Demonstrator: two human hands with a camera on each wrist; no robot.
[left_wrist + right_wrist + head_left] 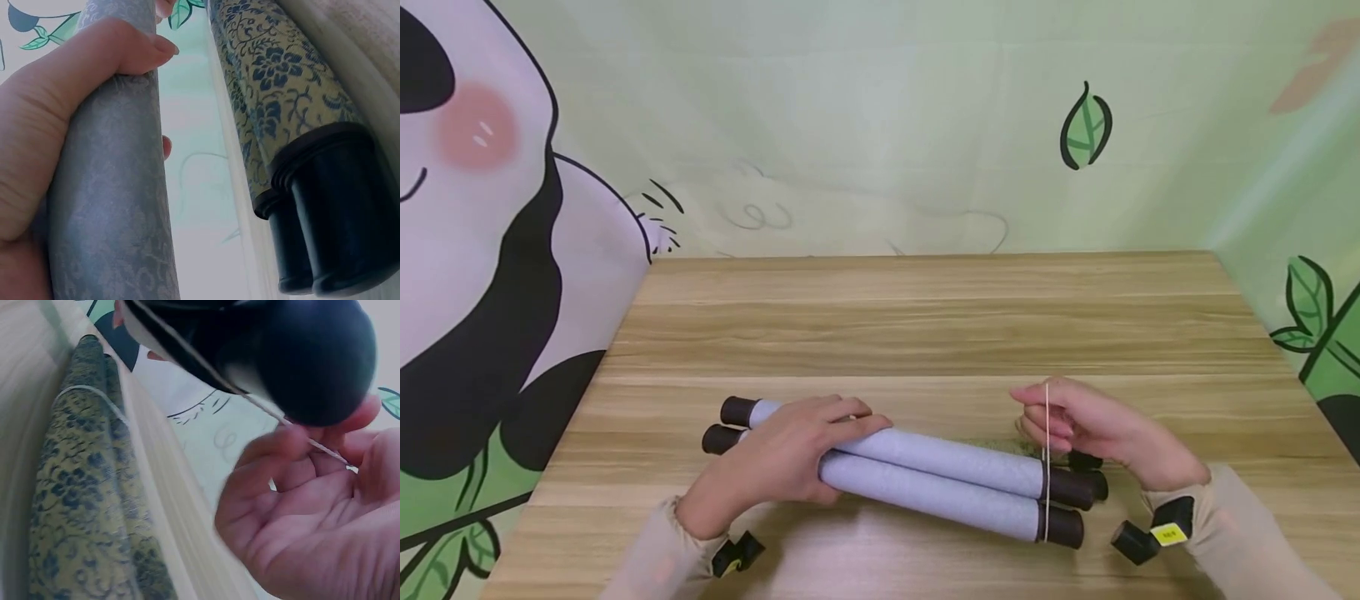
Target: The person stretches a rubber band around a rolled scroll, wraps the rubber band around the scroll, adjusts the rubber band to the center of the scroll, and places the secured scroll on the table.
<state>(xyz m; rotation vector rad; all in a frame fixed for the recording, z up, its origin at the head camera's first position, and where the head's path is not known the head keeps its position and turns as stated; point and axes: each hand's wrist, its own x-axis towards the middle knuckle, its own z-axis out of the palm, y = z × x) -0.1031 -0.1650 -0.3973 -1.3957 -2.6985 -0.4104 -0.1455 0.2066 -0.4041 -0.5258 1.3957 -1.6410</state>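
Note:
A pale blue-grey scroll (940,502), rolled into two side-by-side rolls with dark end knobs, lies slanted across the front of the table. My left hand (808,446) grips it left of its middle, thumb and fingers wrapped round the rolls. A thin white cord (1047,500) crosses both rolls beside the right-hand knobs. Its upper end runs to my right hand (1082,417), whose curled fingers pinch it, as the right wrist view also shows. Beneath lies a yellow-green scroll (281,75) with dark blue flowers and black knobs, mostly hidden in the head view.
Another white cord (87,389) goes round the flowered scroll near its far end. The wooden table (925,325) stretches back to a green cloth backdrop (880,125) printed with a panda and leaves. Each wrist carries a small black camera (1135,542).

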